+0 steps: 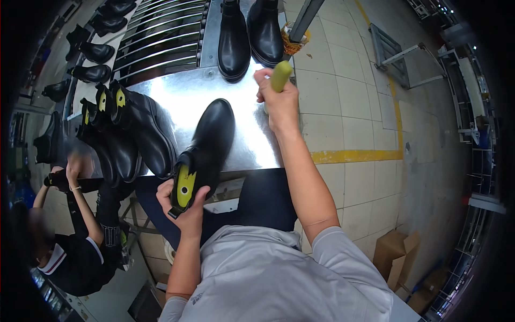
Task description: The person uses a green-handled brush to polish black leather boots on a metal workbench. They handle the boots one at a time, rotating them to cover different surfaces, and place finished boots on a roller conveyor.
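Observation:
A black ankle boot lies over the front edge of the shiny metal table, its toe pointing away from me. My left hand is closed around the boot's upper end, beside the yellow-green lining and the pull loop. Farther right, my right hand grips a stick-like tool with a rounded yellow-green handle. The tool's other end is hidden by the hand, which is apart from the boot. Left of the held boot, several black boots with yellow-green linings stand close together.
Two black boots stand at the table's far side, beside a metal post. A roller conveyor runs beyond. At the left, a co-worker handles something dark near more boots. An open cardboard box sits on the floor.

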Tool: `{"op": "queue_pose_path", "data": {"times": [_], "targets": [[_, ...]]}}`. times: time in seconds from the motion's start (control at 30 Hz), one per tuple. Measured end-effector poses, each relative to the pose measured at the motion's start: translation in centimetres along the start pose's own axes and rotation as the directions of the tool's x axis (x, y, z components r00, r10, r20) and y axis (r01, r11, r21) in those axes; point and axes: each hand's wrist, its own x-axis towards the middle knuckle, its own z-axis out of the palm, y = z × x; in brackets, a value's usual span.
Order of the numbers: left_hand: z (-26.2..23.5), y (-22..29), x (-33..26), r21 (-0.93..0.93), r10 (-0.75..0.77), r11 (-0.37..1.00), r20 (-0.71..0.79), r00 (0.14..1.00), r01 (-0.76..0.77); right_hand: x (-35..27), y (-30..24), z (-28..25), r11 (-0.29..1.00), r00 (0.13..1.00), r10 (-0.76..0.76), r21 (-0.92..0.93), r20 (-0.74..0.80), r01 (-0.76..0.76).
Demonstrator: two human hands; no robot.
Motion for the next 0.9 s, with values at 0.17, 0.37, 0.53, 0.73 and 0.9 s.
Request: {"op": "queue_pose_path", "data": {"times": [0.17, 0.37, 0.53, 0.73, 0.9], "targets": [[0.5, 1.9, 1.6, -0.2, -0.149, 0.964, 0.152, 0.977, 0.178, 1.3, -0.2, 1.0, 0.843, 0.999, 0.042, 0.537, -0.032, -0.018], [-3.2, -2.0, 1.5, 0.211, -0.377, 0.926, 0.506, 0.775, 0.313, 3.1, 2.7, 5.0, 0.729, 0.996, 0.076, 0.679, 0.047, -0.088], [-3.3, -2.1, 1.5, 0.285, -0.319, 0.939, 0.513, 0.797, 0.192, 3.4, 3.4, 6.4, 0.74, 0.989, 0.089, 0.657, 0.118, -0.145], [-0.7, 2.6, 2.1, 0.312, -0.246, 0.945, 0.48, 0.842, 0.098, 1.5, 4.1, 5.2, 0.696, 0.984, 0.17, 0.701, 0.048, -0.154], [0.9, 3.8, 1.2, 0.273, -0.339, 0.933, 0.458, 0.822, 0.233, -1.4, 5.9, 3.8, 0.667, 0.978, 0.206, 0.735, -0.025, -0.122]]}}
